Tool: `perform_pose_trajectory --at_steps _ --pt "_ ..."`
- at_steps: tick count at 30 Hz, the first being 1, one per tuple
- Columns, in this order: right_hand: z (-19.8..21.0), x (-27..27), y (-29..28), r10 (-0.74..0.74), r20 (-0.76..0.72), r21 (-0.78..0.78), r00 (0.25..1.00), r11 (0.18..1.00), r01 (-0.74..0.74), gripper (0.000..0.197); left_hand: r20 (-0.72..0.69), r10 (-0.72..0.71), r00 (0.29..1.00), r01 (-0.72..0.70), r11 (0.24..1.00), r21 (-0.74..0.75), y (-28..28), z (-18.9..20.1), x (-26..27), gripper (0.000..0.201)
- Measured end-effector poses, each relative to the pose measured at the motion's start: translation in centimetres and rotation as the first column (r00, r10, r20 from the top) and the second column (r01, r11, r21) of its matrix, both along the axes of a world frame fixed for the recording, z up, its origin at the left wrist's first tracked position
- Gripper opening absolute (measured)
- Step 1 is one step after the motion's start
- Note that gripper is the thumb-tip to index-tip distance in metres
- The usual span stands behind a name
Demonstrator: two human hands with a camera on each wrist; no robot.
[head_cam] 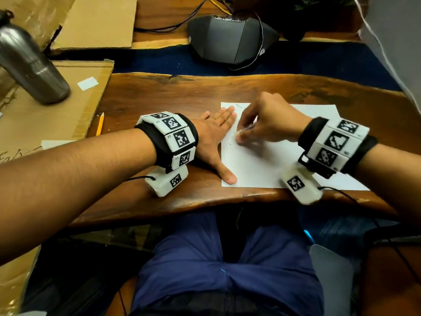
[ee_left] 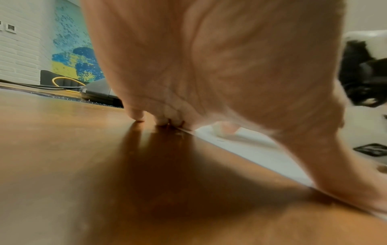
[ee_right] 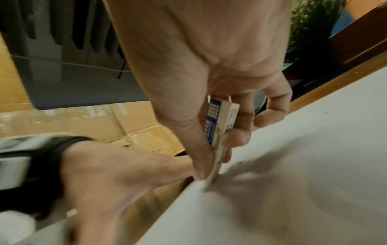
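A white sheet of paper (head_cam: 273, 160) lies on the wooden table (head_cam: 173, 96), with faint pencil marks near its left edge. My left hand (head_cam: 218, 137) lies flat with straight fingers, and its thumb and fingertips press on the sheet's left edge. My right hand (head_cam: 241, 137) pinches a small eraser (head_cam: 247, 128) in a blue-and-white sleeve, tip down on the paper beside the left hand. In the right wrist view the eraser (ee_right: 220, 122) sits between thumb and fingers, touching the paper (ee_right: 293, 165). The left wrist view shows the palm (ee_left: 209, 66) arched over the table and the paper (ee_left: 261, 154).
A yellow pencil (head_cam: 100, 124) lies at the table's left edge. A metal bottle (head_cam: 29, 65) stands on flattened cardboard (head_cam: 57, 106) to the left. A dark conference speaker (head_cam: 230, 37) with cables sits at the back. The table's front edge is close to my wrists.
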State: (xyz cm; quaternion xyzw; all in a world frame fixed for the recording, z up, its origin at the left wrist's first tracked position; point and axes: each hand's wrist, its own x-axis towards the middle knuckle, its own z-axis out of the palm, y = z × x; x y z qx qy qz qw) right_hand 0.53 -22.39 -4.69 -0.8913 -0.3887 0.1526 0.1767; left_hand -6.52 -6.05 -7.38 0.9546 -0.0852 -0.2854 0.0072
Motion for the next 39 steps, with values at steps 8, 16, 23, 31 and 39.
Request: perform_pose_trajectory --at_steps 8,16,23,31,39 --pt "0.1 -0.6 0.4 0.027 -0.132 -0.075 0.991 0.997 -0.037 0.021 -0.008 0.007 1.0 -0.007 1.0 0.016 -0.3 0.4 -0.1 0.159" --pt "0.0 -2.6 -0.6 0.093 -0.136 -0.112 0.986 0.988 -0.109 0.017 -0.014 0.019 1.0 -0.018 1.0 0.025 -0.5 0.5 -0.2 0.165" --pt "0.3 -0.6 1.0 0.004 -0.052 -0.021 0.999 1.0 -0.005 0.023 -0.016 0.019 1.0 -0.019 1.0 0.023 -0.7 0.6 -0.1 0.164" --pt "-0.1 -3.8 -0.5 0.176 -0.136 -0.163 0.975 0.967 -0.197 0.017 -0.005 0.016 1.0 -0.016 1.0 -0.005 -0.4 0.2 -0.3 0.166" --pt "-0.3 -1.5 0.2 0.006 -0.033 0.013 0.999 1.0 -0.005 0.02 -0.013 0.001 1.0 -0.001 1.0 -0.004 -0.3 0.4 -0.3 0.167"
